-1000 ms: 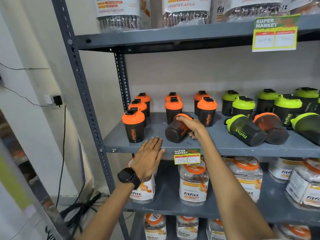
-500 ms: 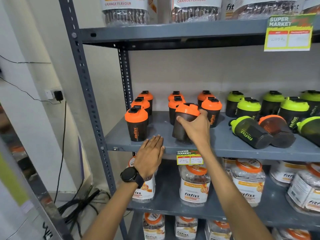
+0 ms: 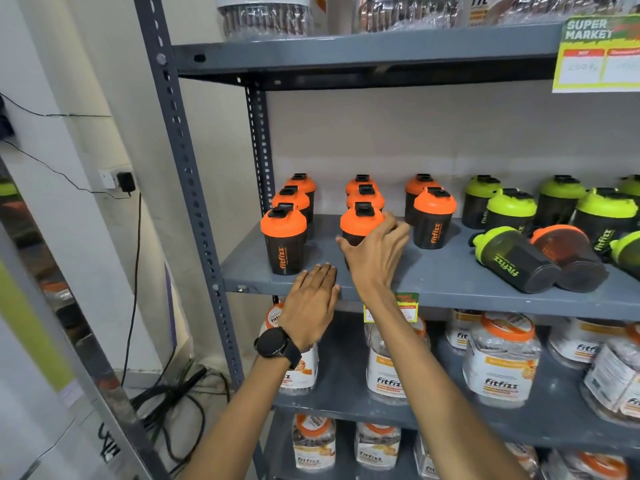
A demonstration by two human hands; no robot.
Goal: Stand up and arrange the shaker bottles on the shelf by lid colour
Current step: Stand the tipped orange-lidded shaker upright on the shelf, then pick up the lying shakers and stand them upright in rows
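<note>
On the grey middle shelf (image 3: 450, 282), dark shaker bottles with orange lids stand in columns at the left, among them a front-left one (image 3: 284, 240) and one further right (image 3: 434, 218). My right hand (image 3: 375, 258) wraps around an upright orange-lid shaker (image 3: 360, 221) at the front of the middle column. My left hand (image 3: 311, 303) rests flat on the shelf's front edge and holds nothing. Green-lid shakers (image 3: 510, 209) stand at the right. In front of them a green-lid bottle (image 3: 512, 259) and an orange-lid bottle (image 3: 568, 258) lie on their sides, with another green-lid one (image 3: 627, 251) at the frame edge.
Labelled jars (image 3: 502, 362) fill the shelves below, and more jars sit on the top shelf (image 3: 346, 53). A price tag (image 3: 391, 306) hangs behind my right wrist. The rack's perforated post (image 3: 187, 168) stands at the left, with cables (image 3: 173, 393) on the floor beside it.
My right hand has tipped the orange-lid shaker from lying on its side to upright and set it at the front of the middle column. The left hand has stayed on the shelf edge.
</note>
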